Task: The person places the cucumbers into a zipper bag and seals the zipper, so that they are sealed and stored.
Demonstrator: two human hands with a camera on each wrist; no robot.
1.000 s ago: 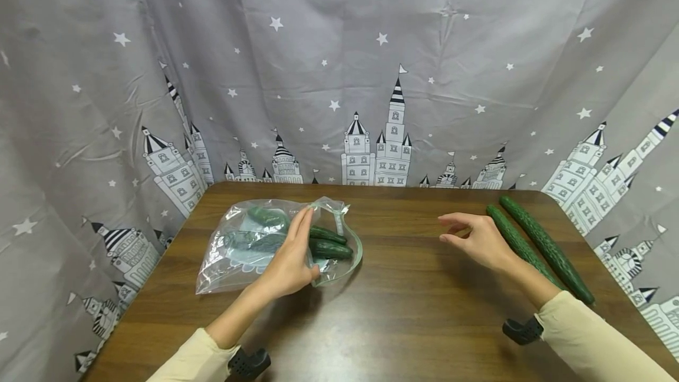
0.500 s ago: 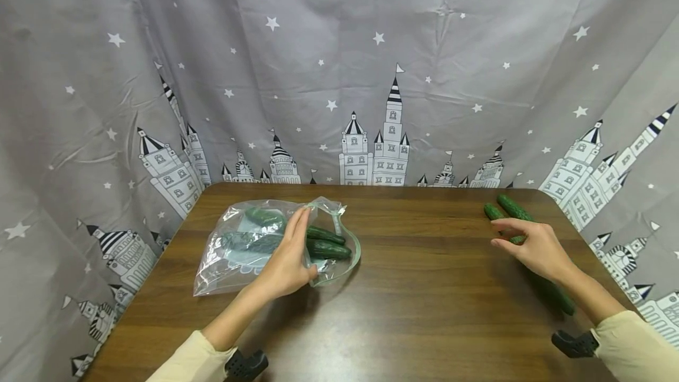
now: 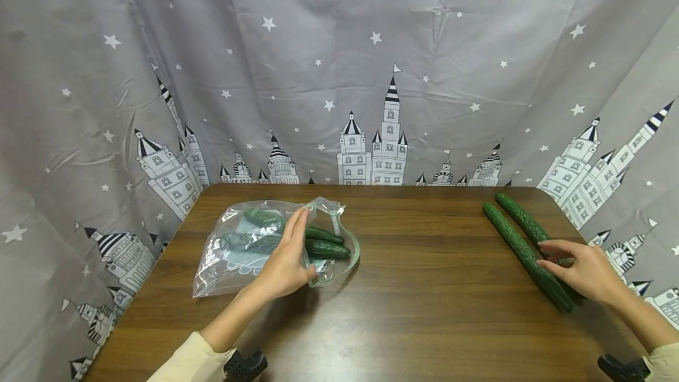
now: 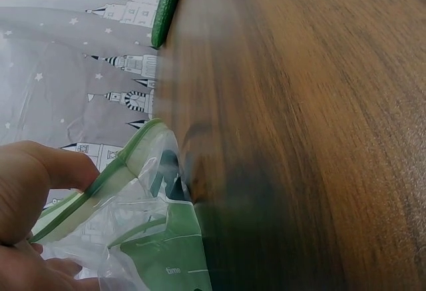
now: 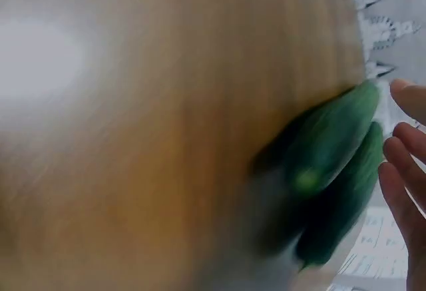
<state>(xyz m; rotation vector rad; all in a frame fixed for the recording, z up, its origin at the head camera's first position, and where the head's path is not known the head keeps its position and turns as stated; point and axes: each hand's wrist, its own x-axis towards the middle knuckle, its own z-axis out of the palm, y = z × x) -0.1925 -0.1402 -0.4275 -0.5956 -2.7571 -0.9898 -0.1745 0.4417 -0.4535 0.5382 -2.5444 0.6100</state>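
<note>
A clear zip bag (image 3: 209,276) with a green rim lies at the left of the table, with two cucumbers (image 3: 326,249) inside. My left hand (image 3: 283,267) holds its mouth spread; in the left wrist view the fingers grip the green rim (image 4: 110,173). Over at the right, two more cucumbers lie side by side, the nearer cucumber (image 3: 522,252) slanting toward me and the outer cucumber (image 3: 522,217) partly covered by my hand. My right hand (image 3: 586,267) is over them, thumb and fingers apart; in the right wrist view a gap shows between fingertips and cucumbers (image 5: 336,138).
The brown wooden table (image 3: 419,287) stretches between the bag and the right-hand cucumbers. A grey curtain (image 3: 339,28) printed with castles and stars hangs behind the table's back edge and along both sides.
My right hand has moved right and toward me, from beside the loose cucumbers to over their nearer part. My left hand and the bag have stayed put.
</note>
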